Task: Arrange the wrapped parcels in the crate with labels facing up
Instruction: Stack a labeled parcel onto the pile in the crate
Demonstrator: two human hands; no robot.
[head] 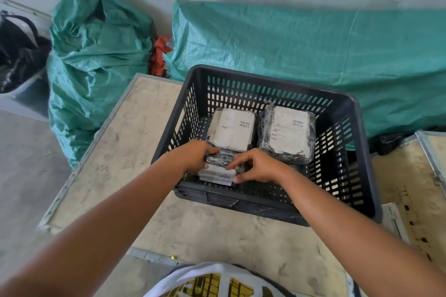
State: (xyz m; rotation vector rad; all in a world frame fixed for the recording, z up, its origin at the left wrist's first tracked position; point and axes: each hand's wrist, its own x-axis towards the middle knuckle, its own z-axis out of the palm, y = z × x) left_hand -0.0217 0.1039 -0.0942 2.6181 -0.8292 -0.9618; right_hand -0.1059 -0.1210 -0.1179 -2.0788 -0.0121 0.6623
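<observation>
At the bottom edge of the frame a white shirt (212, 279) with a yellow print showed, and from either side two bare forearms reached up toward the middle. They crossed a pale, scuffed board with a metal edge (135, 152), on which a dark slotted crate (342, 113) stood.

Inside the crate's near left corner, the left hand (193, 154) and the right hand (255, 166) met over one wrapped parcel (218, 169). The left fingers curled round its left end, the thumb over the top; the right hand pinched its right end with fingertips on top and the thumb at the near edge. Both hands were closed on it, and the parcel lay between them, its white label (217, 176) showing at the near side just below the grip.

Just beyond the hands, a second parcel (233, 128) lay flat in the far left of the crate, label up. A third parcel (288, 130) lay beside it to the right, label up as well, the two close together.

Further back, across the upper frame, a green woven sack (96, 55) bulged at upper left and a green tarp (313, 55) stretched to the right, a red cloth (158, 58) between them. A black bag (19, 53) sat at the far left edge.
</observation>
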